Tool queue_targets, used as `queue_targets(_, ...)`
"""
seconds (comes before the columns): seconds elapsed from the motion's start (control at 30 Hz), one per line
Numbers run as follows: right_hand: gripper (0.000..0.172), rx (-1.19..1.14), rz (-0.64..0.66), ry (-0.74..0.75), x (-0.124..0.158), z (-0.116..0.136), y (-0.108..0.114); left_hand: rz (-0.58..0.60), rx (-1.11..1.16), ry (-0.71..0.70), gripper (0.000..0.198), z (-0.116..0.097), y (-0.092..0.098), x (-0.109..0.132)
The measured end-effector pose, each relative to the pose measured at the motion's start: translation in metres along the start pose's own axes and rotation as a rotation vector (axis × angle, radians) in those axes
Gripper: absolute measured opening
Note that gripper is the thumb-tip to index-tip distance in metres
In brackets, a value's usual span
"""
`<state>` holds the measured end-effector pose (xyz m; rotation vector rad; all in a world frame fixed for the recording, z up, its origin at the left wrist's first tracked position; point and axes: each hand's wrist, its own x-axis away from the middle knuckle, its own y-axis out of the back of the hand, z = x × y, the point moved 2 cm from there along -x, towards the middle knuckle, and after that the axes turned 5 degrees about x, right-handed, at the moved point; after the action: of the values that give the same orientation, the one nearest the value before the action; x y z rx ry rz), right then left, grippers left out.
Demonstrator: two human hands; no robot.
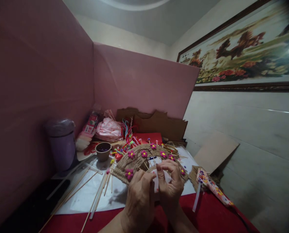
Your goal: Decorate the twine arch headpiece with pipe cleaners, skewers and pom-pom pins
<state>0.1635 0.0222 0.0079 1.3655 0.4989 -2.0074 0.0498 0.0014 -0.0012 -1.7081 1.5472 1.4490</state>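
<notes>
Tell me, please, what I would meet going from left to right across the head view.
Purple container, brown cup, left hand, right hand, flowered glue gun.

Two bare forearms, the left (114, 224) and the right (180, 220), reach in from the near edge, slanting toward each other. The bare left hand (140, 195) shows its back, knuckles raised, fingers curled to the right. Just beside it, the bare right hand (170, 183) arches its bent fingers leftward over an upright thumb (161, 178). Whether either hand grips anything is hard to see.
</notes>
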Motion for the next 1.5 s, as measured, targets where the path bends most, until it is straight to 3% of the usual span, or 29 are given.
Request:
queue_targets(0.13,0.006,-0.007,0.011,0.001,-0.0001,0.0017,0.0006,0.045,0.025,0.014,0.016,0.0007,-0.0005,-0.0006)
queue_targets(0.37,0.007,0.001,0.013,0.007,0.0001,0.0024,0.0007,-0.017,0.005,-0.008,0.017,0.0014,0.004,-0.0043)
queue_targets(0.7,0.006,0.003,0.009,-0.001,0.0001,0.0008,0.0005,-0.018,-0.008,-0.005,0.023,-0.0011,0.0045,-0.0019)
queue_targets(1.5,0.005,0.003,0.014,-0.018,0.0002,0.0017,0.0011,-0.002,-0.083,0.032,0.015,0.0022,0.0052,-0.0088)
